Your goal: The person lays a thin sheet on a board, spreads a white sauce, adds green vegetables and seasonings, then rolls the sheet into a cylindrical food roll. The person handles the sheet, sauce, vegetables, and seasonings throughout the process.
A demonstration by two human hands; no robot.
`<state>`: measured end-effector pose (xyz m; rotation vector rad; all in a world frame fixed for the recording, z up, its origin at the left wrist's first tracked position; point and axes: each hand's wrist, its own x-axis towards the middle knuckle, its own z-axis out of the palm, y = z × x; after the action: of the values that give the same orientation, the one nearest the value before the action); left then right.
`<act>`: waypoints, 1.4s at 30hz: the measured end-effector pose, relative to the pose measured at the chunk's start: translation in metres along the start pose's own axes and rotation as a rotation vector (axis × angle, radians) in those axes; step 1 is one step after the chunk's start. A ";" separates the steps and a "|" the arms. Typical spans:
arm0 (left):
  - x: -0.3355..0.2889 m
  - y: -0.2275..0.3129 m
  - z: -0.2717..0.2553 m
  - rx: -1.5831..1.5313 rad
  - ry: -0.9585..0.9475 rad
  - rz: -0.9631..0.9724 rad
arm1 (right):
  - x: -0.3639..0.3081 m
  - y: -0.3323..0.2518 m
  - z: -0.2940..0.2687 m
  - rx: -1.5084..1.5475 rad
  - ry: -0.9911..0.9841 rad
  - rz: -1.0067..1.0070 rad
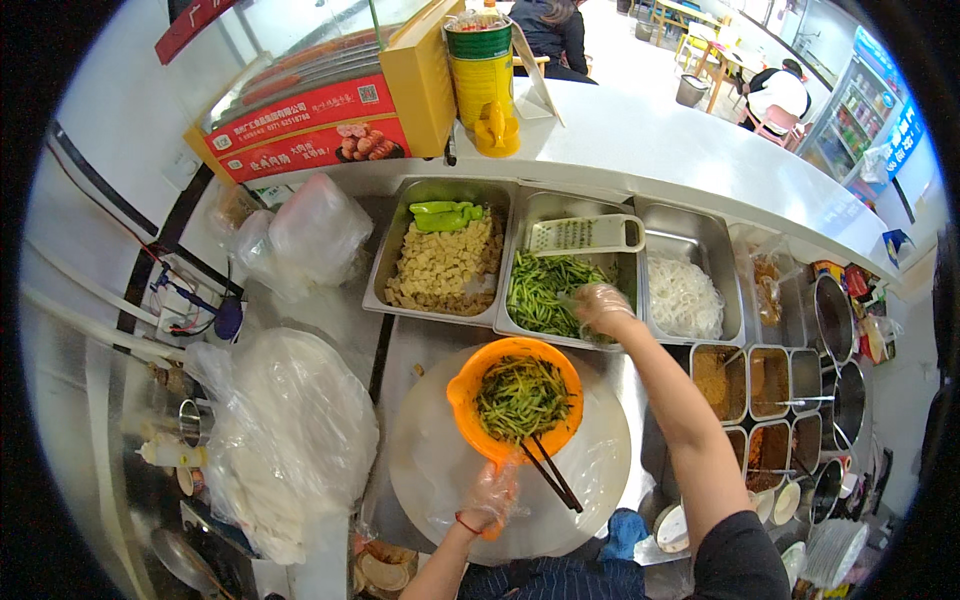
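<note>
My left hand, in a clear plastic glove, grips the handle of an orange plastic bowl. Shredded green cucumber fills the bowl, and a pair of dark chopsticks leans out over its near rim. My right hand, gloved too, reaches into the near right corner of a steel tray. Its curled fingers press into the pile of cucumber shreds; the fingertips are partly hidden. A white grater rests across the far part of that tray.
Left of it, a tray holds beige cubes and green peppers; right, white noodles. Seasoning pans stand at right. Under the bowl lies a round board. Plastic-covered dough is at left. Beyond runs a white counter.
</note>
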<state>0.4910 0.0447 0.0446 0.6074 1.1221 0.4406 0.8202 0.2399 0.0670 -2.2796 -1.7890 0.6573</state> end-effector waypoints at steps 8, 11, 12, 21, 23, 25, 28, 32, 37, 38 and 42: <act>-0.009 0.001 -0.001 0.011 -0.066 -0.001 | 0.042 0.007 0.056 -0.022 0.076 0.043; -0.009 0.004 0.006 0.021 -0.078 -0.064 | 0.036 0.040 0.045 -0.073 0.102 0.140; -0.011 0.005 0.008 0.003 -0.076 -0.060 | 0.035 0.040 0.036 -0.159 0.034 0.189; -0.013 -0.005 -0.002 0.036 -0.119 -0.036 | -0.063 -0.009 -0.034 1.057 0.004 0.100; -0.011 -0.009 -0.001 0.069 -0.102 -0.040 | -0.099 -0.037 -0.048 0.915 -0.173 0.015; -0.011 -0.011 0.004 0.018 -0.082 -0.035 | -0.143 -0.082 -0.060 0.437 -0.310 0.009; -0.030 0.001 0.025 0.063 -0.070 -0.026 | -0.171 -0.087 -0.042 0.040 -0.083 -0.148; -0.047 0.012 0.033 0.170 -0.098 -0.035 | -0.171 -0.072 -0.053 0.336 0.175 -0.112; -0.050 -0.001 0.037 -0.029 -0.053 0.110 | -0.116 -0.031 -0.063 0.358 0.251 0.038; -0.037 -0.021 0.034 0.137 -0.034 0.403 | -0.085 -0.002 -0.042 0.249 0.212 0.023; -0.028 -0.031 0.041 0.183 0.021 0.480 | 0.009 0.032 0.024 0.036 0.038 -0.003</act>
<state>0.5197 -0.0048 0.0565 1.0426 1.0393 0.7616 0.8392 0.2365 0.0310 -2.2504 -1.7494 0.6366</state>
